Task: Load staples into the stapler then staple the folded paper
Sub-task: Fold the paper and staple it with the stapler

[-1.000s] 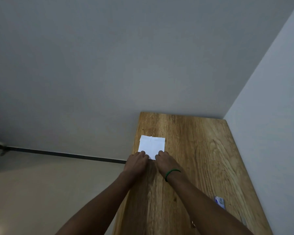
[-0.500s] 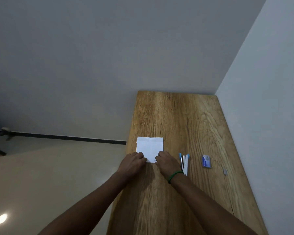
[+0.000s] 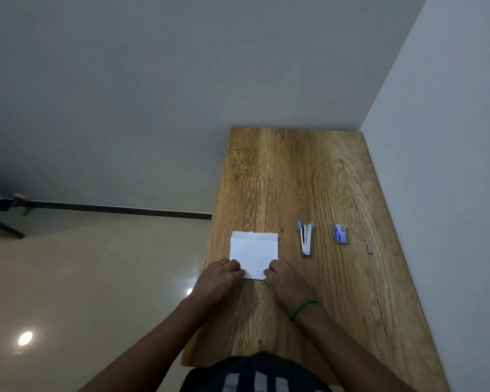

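Observation:
A folded white paper lies flat near the left edge of the wooden table. My left hand presses on its near left corner and my right hand, with a green bracelet on the wrist, presses on its near right corner. To the right of the paper lies a silver stapler with blue tips, its arms spread apart. Further right sits a small blue staple box, then a short grey staple strip.
A white wall runs along the table's right side and behind its far end. The table's left edge drops to a glossy beige floor. My dark striped shirt shows at the near edge.
The view has tilted downward, bringing the stapler, staple box and staple strip fully into view. My hands have spread slightly apart along the paper's near edge.

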